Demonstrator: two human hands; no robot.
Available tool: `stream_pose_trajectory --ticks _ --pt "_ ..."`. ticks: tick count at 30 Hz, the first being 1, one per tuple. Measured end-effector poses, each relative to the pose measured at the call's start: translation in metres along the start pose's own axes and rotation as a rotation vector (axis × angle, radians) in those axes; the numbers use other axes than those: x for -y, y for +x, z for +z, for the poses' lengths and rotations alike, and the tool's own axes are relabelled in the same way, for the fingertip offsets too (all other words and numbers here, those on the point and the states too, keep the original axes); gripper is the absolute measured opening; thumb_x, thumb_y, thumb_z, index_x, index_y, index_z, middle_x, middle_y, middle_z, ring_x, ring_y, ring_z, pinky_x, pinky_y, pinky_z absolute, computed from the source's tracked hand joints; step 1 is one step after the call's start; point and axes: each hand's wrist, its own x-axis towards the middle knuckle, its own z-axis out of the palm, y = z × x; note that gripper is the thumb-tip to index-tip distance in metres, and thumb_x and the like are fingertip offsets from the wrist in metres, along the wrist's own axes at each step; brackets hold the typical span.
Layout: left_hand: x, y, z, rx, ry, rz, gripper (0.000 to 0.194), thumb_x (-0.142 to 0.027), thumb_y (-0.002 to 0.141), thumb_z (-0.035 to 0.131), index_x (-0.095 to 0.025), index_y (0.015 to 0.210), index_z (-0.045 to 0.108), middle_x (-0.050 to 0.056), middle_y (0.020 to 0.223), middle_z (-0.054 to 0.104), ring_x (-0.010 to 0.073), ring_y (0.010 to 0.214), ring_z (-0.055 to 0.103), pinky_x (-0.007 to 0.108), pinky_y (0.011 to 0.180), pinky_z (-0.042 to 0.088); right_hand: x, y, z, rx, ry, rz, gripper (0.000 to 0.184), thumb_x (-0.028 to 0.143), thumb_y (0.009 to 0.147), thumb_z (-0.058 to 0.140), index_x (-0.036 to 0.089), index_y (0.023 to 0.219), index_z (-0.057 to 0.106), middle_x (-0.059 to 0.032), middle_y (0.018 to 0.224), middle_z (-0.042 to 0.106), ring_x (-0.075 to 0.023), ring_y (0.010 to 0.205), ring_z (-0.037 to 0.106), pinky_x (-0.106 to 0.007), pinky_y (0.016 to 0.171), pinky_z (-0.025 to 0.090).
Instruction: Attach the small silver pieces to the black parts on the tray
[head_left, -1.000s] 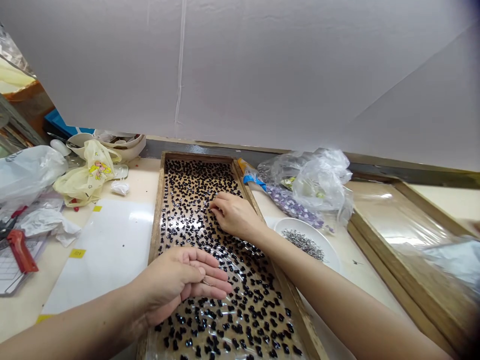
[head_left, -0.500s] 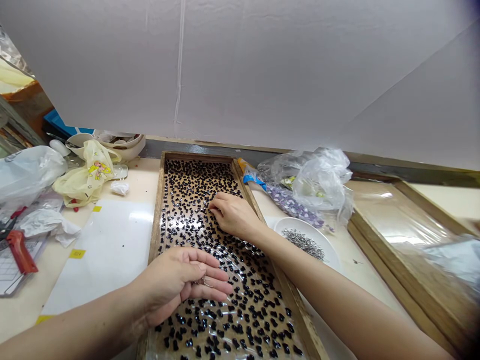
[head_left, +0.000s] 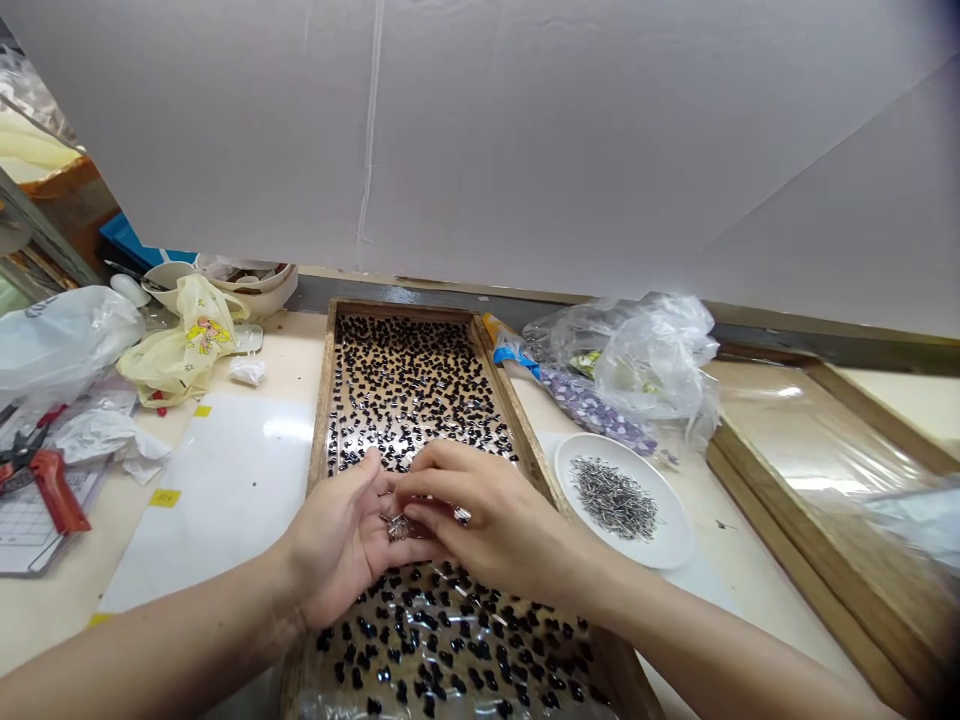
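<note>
My left hand is palm up and cupped over the tray, holding a few small thin silver metal pieces at the base of its fingers. My right hand reaches over it, thumb and fingers pinched together at the left palm. Whatever is between its fingertips is hidden. Below both hands lies a long wooden-framed tray, lined with clear film. Rows of small glossy black bow-like pieces cover the film.
A white plate of similar metal pieces stands right of the tray. Behind it lie clear plastic bags and a bag of purple stones. More wooden trays are at the right. Red-handled pliers and a yellow bag lie left.
My right hand has come back from the black pieces farther up the tray to my left palm, its fingers now over the metal pieces. The left hand has moved slightly left and its fingers have curled.
</note>
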Motion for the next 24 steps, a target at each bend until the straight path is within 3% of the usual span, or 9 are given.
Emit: stream_pose_trajectory --ticks 7,16,20,24 --pt "0.000 -0.003 0.000 0.049 -0.018 0.016 0.048 -0.041 0.094 0.025 -0.007 0.089 0.060 0.013 0.085 0.064 0.0189 0.083 0.061 0.035 0.080 0.049 0.003 -0.005 0.020 -0.090 -0.065 -0.112 0.018 0.007 0.079 0.051 0.014 0.081 0.067 -0.0069 0.080 0.062 -0.0154 0.072 0.051 -0.029 0.062 0.041" --pt "0.002 -0.003 -0.002 0.032 -0.039 -0.004 0.044 -0.038 0.093 0.030 -0.008 0.080 0.060 0.012 0.083 0.064 0.0176 0.080 0.061 0.035 0.079 0.050 0.006 -0.005 0.017 -0.073 -0.086 -0.118 0.021 0.008 0.083 0.042 0.012 0.077 0.061 -0.0087 0.074 0.057 -0.0160 0.069 0.049 -0.029 0.060 0.042" --pt "0.002 -0.003 -0.001 0.007 0.072 0.027 0.026 -0.025 0.090 0.041 -0.008 0.084 0.060 0.012 0.083 0.065 0.0167 0.078 0.062 0.035 0.079 0.050 0.001 -0.008 0.007 -0.089 -0.132 -0.077 0.019 0.008 0.083 0.041 0.012 0.080 0.060 -0.0078 0.074 0.056 -0.0158 0.068 0.047 -0.028 0.059 0.040" --pt "0.003 -0.004 -0.002 -0.041 0.253 -0.033 0.012 -0.019 0.083 0.055 -0.008 0.079 0.058 0.011 0.078 0.066 0.0153 0.072 0.064 0.029 0.073 0.051 0.000 -0.015 0.000 -0.098 -0.169 -0.056 0.017 0.007 0.084 0.043 0.013 0.080 0.059 -0.0071 0.076 0.056 -0.0157 0.070 0.048 -0.029 0.061 0.040"
